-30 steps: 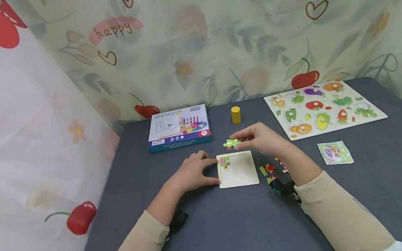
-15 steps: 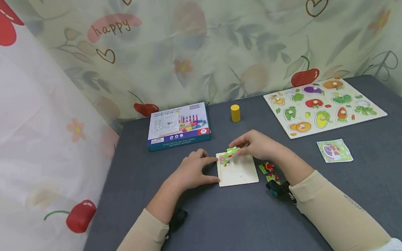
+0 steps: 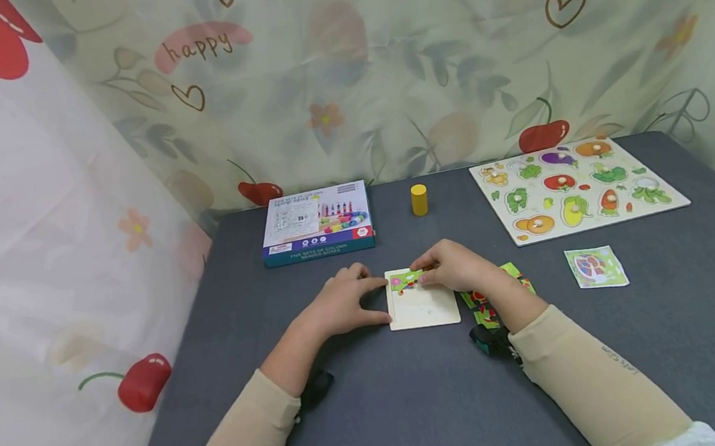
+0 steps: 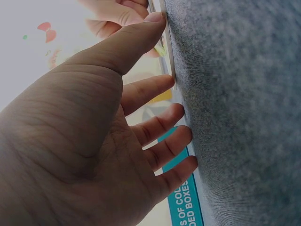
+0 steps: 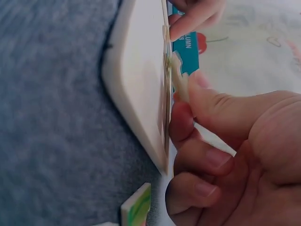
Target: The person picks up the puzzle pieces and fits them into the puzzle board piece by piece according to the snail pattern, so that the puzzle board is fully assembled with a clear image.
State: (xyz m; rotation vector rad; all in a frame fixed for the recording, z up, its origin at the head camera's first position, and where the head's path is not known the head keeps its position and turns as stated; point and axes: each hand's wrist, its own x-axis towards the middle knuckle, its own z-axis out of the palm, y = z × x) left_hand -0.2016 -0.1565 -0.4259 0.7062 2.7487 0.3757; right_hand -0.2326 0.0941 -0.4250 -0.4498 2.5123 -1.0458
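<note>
lowered since a second ago: one puzzle piece (image 5: 179,80), now at the far side of one tray (image 3: 424,310), pinched between thumb and fingertips of right hand (image 3: 453,266). in the tray's far left corner: one corner piece (image 3: 396,282), just beside. touching the tray's left edge with thumb and forefinger, spread wide: left hand (image 3: 345,300). clear only from the right wrist: the held piece's pale edge, tilted. partly hidden by the right forearm, count unclear: loose pieces (image 3: 486,317). farther off: one closed box (image 3: 316,223), one yellow block (image 3: 419,200), one vegetable board (image 3: 597,224), one picture card (image 3: 597,267).
</note>
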